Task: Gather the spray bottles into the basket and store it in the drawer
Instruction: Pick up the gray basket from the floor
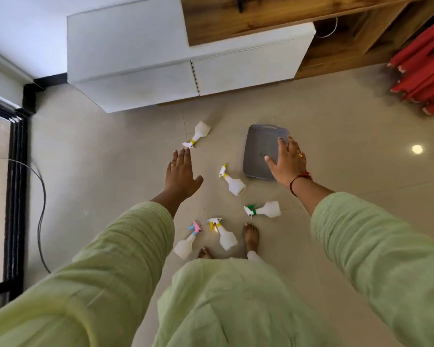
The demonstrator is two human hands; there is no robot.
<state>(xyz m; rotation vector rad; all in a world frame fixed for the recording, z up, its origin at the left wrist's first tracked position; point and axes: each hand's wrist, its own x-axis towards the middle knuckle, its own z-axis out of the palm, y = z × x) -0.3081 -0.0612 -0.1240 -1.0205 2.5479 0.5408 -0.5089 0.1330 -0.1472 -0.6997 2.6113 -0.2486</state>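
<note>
Several white spray bottles lie on their sides on the tiled floor. One with a yellow collar [198, 134] is farthest away, another yellow one [232, 181] lies beside the grey basket [259, 149], a green-triggered one [263, 210] is to the right, and a yellow one [223, 234] and a pink-and-blue one [188, 240] lie near my feet. My left hand [182, 172] is stretched out flat, fingers straight, holding nothing. My right hand [287, 162] hovers open in front of the basket, hiding its near right corner.
A white cabinet with two closed drawer fronts [186, 73] stands ahead under a wooden shelf unit [336, 33]. Red cloth [426, 71] hangs at the right. A black-framed glass door [13, 191] and a loose cable [42, 196] are at the left.
</note>
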